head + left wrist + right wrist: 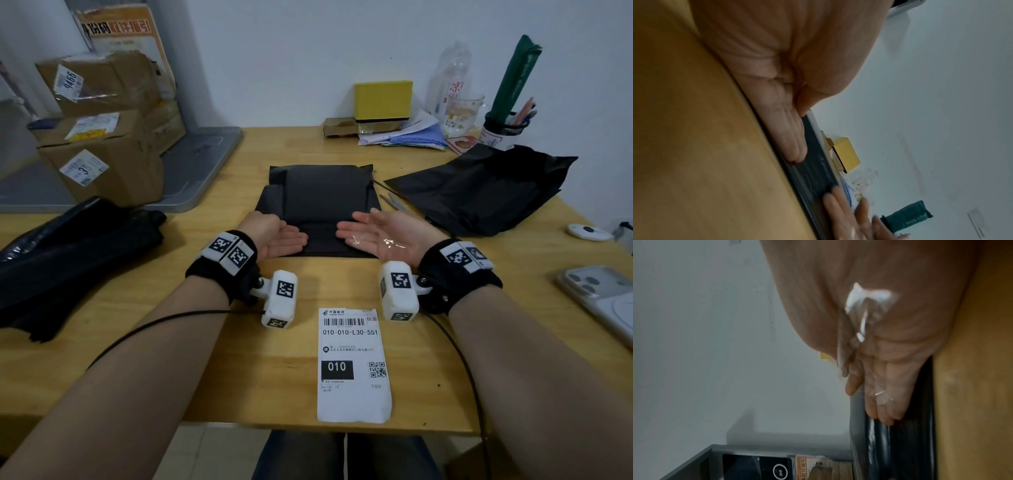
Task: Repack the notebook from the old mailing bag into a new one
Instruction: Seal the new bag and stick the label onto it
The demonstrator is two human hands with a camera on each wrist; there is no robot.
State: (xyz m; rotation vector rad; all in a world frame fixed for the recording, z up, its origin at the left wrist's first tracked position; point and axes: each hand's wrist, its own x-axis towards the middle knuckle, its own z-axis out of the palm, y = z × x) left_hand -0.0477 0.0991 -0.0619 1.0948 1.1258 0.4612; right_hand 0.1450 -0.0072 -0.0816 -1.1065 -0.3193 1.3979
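Observation:
A black mailing bag (318, 202) lies flat at the table's middle, its far end folded over a rectangular bulge; no notebook shows. Both hands lie palm up with straight fingers at the bag's near edge, fingertips facing each other. The left hand (287, 238) holds nothing. A crumpled clear film strip (387, 241) lies loose on the palm of the right hand (356, 233). The wrist views show the left hand's fingers (791, 138) on the bag (818, 170), and the right hand's fingers (879, 394) on the bag (900, 443) with the film strip (865, 308).
A crumpled black bag (479, 195) lies at the right, a pile of black bags (68, 246) at the left. A shipping label (352, 363) sits near the front edge, a phone (599, 301) at far right. Cardboard boxes (102, 137) stand back left, a yellow box (382, 101) behind.

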